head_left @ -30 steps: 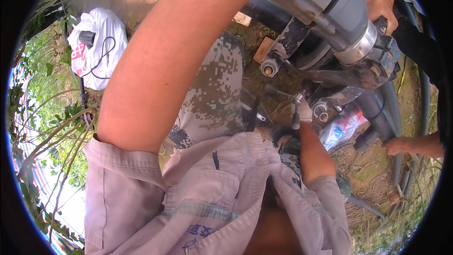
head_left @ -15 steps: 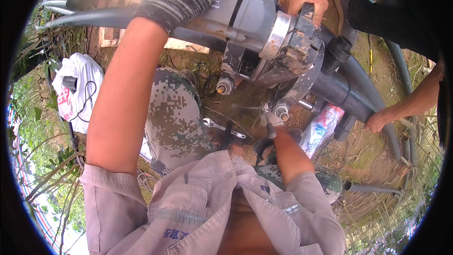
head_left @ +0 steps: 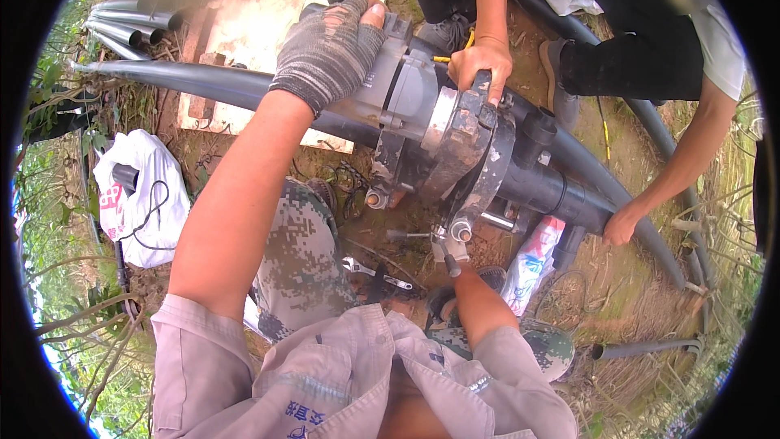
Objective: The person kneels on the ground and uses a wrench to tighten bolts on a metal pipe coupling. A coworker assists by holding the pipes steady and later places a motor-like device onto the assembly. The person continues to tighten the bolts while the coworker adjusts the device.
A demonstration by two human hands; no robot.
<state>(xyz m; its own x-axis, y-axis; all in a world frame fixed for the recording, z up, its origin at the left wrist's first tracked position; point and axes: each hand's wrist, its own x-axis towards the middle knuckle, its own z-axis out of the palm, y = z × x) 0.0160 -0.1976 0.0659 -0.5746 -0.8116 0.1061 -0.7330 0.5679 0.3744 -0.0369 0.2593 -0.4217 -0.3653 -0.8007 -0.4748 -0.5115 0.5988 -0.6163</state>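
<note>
A grey and rusty clamp fitting (head_left: pixel 455 134) sits around a long black pipe (head_left: pixel 187 81) that runs across the ground. My left hand (head_left: pixel 329 49), in a grey knit glove, rests palm down on top of the fitting's grey body. My right hand (head_left: pixel 440 299) is low under the fitting, mostly hidden behind my knee and shirt. A short metal tool (head_left: pixel 449 262) rises from it toward a bolt (head_left: pixel 461 232) on the flange. Another person's hand (head_left: pixel 481 65) grips the flange top, and their other hand (head_left: pixel 621 226) rests on the pipe further right.
A wrench (head_left: pixel 378 272) lies on the dirt below the fitting. There is a white plastic bag (head_left: pixel 134 203) at left, a wooden board (head_left: pixel 268 28) behind the pipe, several grey pipes (head_left: pixel 122 28) at upper left, and a white and blue packet (head_left: pixel 532 264) beside the fitting.
The view has swung, so the fitting now sits lower and nearer the middle. My left hand is now in full view on top of the fitting. The other person's hand stays on the flange.
</note>
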